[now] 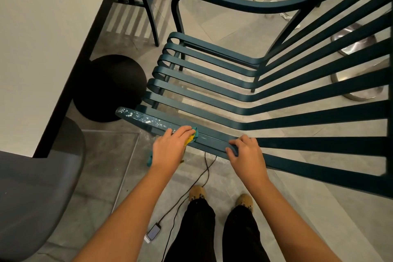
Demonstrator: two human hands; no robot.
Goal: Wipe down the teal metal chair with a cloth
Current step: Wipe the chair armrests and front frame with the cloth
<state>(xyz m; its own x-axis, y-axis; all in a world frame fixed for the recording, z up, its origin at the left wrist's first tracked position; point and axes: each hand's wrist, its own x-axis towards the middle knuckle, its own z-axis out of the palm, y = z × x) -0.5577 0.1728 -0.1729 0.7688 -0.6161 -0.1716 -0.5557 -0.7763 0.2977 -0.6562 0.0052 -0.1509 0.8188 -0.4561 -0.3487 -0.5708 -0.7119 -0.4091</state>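
Note:
The teal metal chair [212, 89] with slatted seat and back fills the middle and right of the head view. Its near armrest [144, 120] runs from lower right to left and carries white dusty specks toward its left tip. My left hand [170, 147] presses a teal and yellow cloth [191, 138] onto that armrest, just right of the specks; most of the cloth is hidden under the hand. My right hand [244, 151] grips the same armrest further right, fingers curled over its edge.
A white table with a black edge [70, 74] and black round base [108, 87] stands left. A grey seat [32, 187] is at lower left, another teal chair [146, 2] behind. A cable and phone [154, 231] lie on the floor by my feet. Litter and steel bases sit at the right.

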